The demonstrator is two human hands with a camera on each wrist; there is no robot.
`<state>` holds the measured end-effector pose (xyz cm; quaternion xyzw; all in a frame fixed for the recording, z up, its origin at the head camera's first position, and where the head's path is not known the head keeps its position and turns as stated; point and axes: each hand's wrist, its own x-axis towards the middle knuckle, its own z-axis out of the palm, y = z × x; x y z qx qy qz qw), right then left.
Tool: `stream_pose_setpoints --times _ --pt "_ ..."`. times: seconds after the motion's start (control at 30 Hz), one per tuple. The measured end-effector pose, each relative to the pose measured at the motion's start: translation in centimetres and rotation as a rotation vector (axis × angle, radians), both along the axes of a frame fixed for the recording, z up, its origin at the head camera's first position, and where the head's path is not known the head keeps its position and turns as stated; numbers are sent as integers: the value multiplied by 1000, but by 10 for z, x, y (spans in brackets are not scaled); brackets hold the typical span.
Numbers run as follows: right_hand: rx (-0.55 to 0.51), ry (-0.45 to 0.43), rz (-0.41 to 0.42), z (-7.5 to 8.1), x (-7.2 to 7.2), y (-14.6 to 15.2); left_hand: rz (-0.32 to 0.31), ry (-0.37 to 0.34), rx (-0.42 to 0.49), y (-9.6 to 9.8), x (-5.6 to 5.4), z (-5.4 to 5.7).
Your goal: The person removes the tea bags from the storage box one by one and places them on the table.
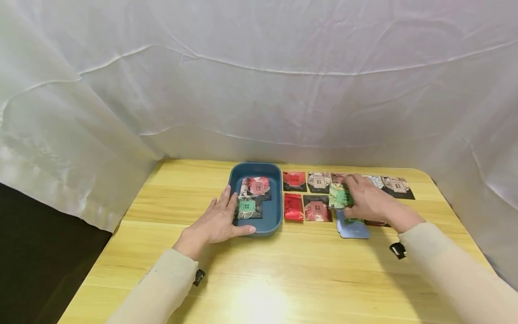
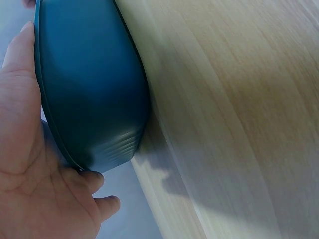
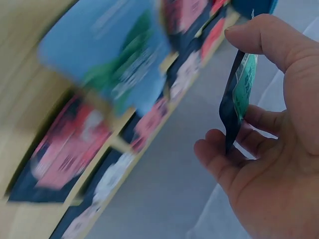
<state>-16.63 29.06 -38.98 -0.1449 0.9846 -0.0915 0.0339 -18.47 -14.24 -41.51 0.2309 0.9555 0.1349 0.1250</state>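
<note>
My left hand (image 1: 216,220) rests at the near left corner of a blue rectangular container (image 1: 275,220), fingers stretched along its left side and thumb on the front rim. In the left wrist view, the hand (image 2: 45,164) lies against the container's outer wall (image 2: 94,84). Inside lie a pink-and-black sachet (image 1: 256,186) and a green-labelled sachet (image 1: 247,207). My right hand (image 1: 370,198) pinches another green-labelled sachet (image 1: 340,196) between thumb and fingers, over the sachets on the table. The right wrist view shows this sachet (image 3: 243,89) nearly edge-on.
Sachets lie in two rows right of the container, among them two red ones (image 1: 294,180) (image 1: 293,207), a pink one (image 1: 317,209) and a pale-patterned one (image 1: 398,185). A blue packet (image 1: 354,229) lies below the right hand. White cloth (image 1: 283,103) hangs behind the wooden table (image 1: 251,274).
</note>
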Motion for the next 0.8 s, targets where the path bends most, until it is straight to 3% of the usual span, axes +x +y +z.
stream_pose_setpoints --times 0.33,0.6,0.8 --pt "130 55 -46 -11 12 62 0 -6 1 0 0 -1" --pt "122 -4 -98 -12 22 107 0 -15 17 2 0 -3" --pt "188 -51 -122 -6 22 141 5 -1 8 -1 0 -2"
